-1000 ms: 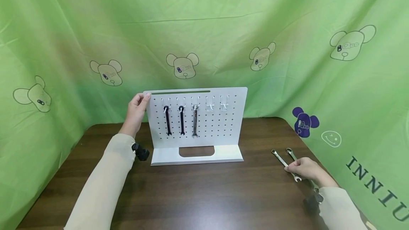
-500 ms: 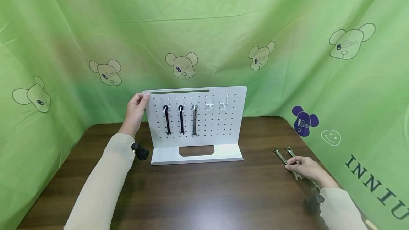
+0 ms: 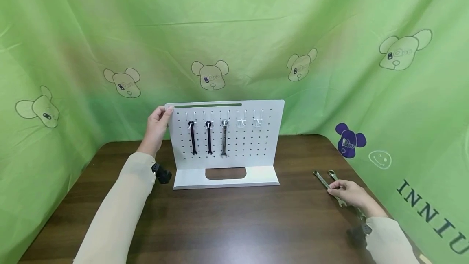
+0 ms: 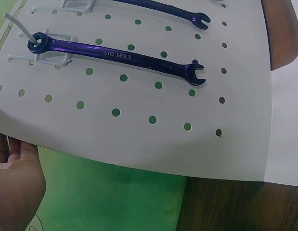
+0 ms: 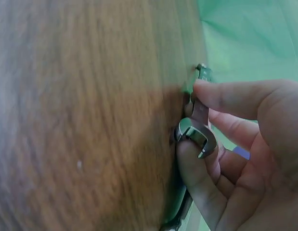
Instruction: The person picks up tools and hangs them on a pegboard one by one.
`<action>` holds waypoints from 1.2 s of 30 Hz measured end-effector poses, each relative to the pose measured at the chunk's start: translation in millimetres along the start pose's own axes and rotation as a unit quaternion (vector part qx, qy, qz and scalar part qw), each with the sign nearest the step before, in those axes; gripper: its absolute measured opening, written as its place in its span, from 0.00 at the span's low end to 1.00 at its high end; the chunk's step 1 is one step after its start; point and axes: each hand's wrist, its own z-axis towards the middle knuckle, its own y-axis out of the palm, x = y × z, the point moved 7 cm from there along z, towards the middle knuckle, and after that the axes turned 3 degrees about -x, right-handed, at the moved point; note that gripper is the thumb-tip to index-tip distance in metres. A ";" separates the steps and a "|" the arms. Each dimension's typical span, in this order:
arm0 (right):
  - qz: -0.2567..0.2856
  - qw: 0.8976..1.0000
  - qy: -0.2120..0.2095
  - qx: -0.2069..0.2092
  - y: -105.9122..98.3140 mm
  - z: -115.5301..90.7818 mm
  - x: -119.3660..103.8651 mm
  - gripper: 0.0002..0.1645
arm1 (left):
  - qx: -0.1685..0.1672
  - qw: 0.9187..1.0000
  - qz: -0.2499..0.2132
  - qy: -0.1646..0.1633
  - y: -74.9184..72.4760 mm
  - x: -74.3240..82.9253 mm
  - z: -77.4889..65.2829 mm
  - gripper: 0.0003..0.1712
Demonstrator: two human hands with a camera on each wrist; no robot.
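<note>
At the right of the table, my right hand [image 3: 351, 196] pinches a silver combination wrench [image 3: 321, 179] between thumb and fingers. Its open end [image 5: 197, 134] points toward the camera in the right wrist view. A second silver wrench [image 3: 332, 173] lies beside it, partly hidden under the hand. My left hand [image 3: 155, 128] grips the upper left corner of a white pegboard stand [image 3: 249, 148]. Three wrenches hang from its hooks: a dark purple wrench [image 4: 115, 54], another dark wrench [image 3: 209, 139] and a silver wrench [image 3: 224, 141].
Two bare hooks [image 3: 241, 119] stand on the right part of the pegboard. The brown wooden table [image 3: 227, 223] carries everything. Behind and beside it hangs a green curtain [image 3: 256, 23] printed with bear heads.
The pinched wrench has shifted slightly to the right and its tilt has changed a little. My left hand and the pegboard stay where they were.
</note>
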 end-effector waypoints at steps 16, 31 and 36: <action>0.041 0.999 -0.026 -0.022 13.9 8.7 -27.3 0.15 | 0.000 1.000 0.001 -0.003 -0.8 -0.6 1.0 0.16; 0.147 0.982 -0.081 -0.087 37.8 20.7 -73.5 0.15 | 0.000 1.000 0.002 -0.008 0.2 1.2 -1.1 0.17; 0.164 0.978 -0.087 -0.092 45.7 23.8 -90.5 0.15 | 0.000 1.000 0.002 -0.011 -0.1 2.1 -1.1 0.18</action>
